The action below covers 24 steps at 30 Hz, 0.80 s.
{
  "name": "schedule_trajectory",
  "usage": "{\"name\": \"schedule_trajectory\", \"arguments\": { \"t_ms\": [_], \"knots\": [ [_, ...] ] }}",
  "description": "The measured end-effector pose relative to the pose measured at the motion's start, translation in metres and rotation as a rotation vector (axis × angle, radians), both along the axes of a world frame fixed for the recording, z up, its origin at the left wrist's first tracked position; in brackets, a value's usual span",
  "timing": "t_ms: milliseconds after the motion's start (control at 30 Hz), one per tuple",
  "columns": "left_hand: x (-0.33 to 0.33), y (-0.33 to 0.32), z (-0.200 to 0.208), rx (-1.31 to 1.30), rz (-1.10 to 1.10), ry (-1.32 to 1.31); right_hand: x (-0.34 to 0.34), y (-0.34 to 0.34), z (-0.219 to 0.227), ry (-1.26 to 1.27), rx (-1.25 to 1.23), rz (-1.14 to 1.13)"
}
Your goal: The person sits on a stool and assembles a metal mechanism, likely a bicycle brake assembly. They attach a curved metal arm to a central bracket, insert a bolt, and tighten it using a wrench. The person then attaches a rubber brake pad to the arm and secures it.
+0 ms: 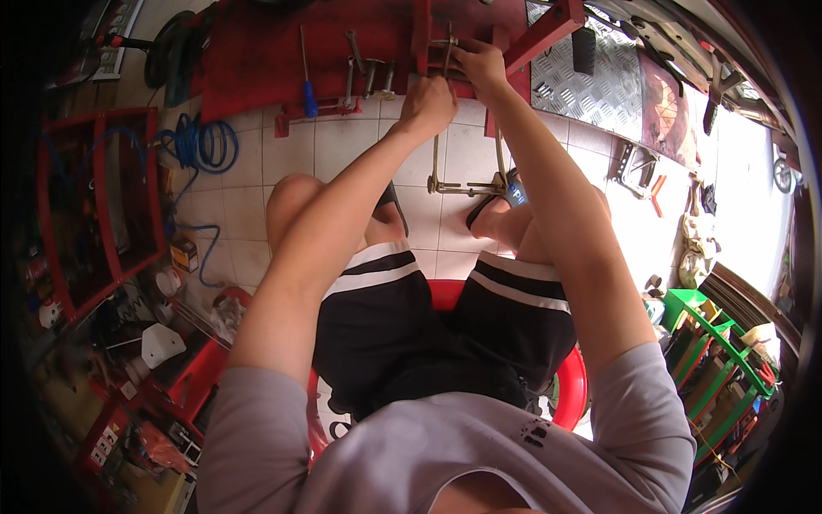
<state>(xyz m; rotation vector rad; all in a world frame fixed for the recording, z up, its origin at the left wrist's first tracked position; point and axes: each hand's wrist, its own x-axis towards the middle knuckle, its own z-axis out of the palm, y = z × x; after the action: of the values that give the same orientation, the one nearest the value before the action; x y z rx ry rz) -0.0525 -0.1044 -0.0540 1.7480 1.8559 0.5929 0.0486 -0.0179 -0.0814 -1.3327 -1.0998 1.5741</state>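
A person sits on a red stool point(572, 390) with both arms stretched forward to the edge of a red worktop point(248, 73). The left hand point(431, 104) has its fingers curled closed, and they are gripping the upper part of a thin metal frame point(435, 181). This frame goes down from the hands beside the worktop, and its lower crossbar is above the tiled floor point(287, 154), close to the person's right foot point(492, 221). The right hand point(481, 67) is a little higher and more to the right, with bent fingers next to a narrow upright metal piece point(450, 38). The fingertips are partly hidden there, so it cannot be told how far they are open or whether they hold this piece.

Both hands are near a red metal support point(422, 38), which stands at the worktop. To the left of the hands lie 1 screwdriver with blue handle point(310, 98), 2 wrenches point(348, 81) and 2 short metal cylinders point(371, 78). To the right there is a textured metal plate point(591, 98). A blue hose point(201, 146) is coiled near a red rack point(103, 197) at the left, and a green crate point(685, 300) is on the right side.
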Motion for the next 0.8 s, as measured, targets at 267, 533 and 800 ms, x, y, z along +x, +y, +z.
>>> {"name": "schedule_trajectory", "arguments": {
  "t_ms": [267,533,800],
  "knots": [
    [-0.002,0.007,-0.016,-0.043,-0.024,0.016,-0.012,0.01,-0.007,-0.539,0.173,-0.068],
    [-0.008,0.007,-0.018,0.057,-0.037,0.001,-0.013,0.006,0.013,-0.635,0.24,-0.213],
    [-0.002,0.011,-0.006,-0.143,0.019,-0.004,0.006,0.009,0.007,0.404,-0.324,-0.307]
  ]
}}
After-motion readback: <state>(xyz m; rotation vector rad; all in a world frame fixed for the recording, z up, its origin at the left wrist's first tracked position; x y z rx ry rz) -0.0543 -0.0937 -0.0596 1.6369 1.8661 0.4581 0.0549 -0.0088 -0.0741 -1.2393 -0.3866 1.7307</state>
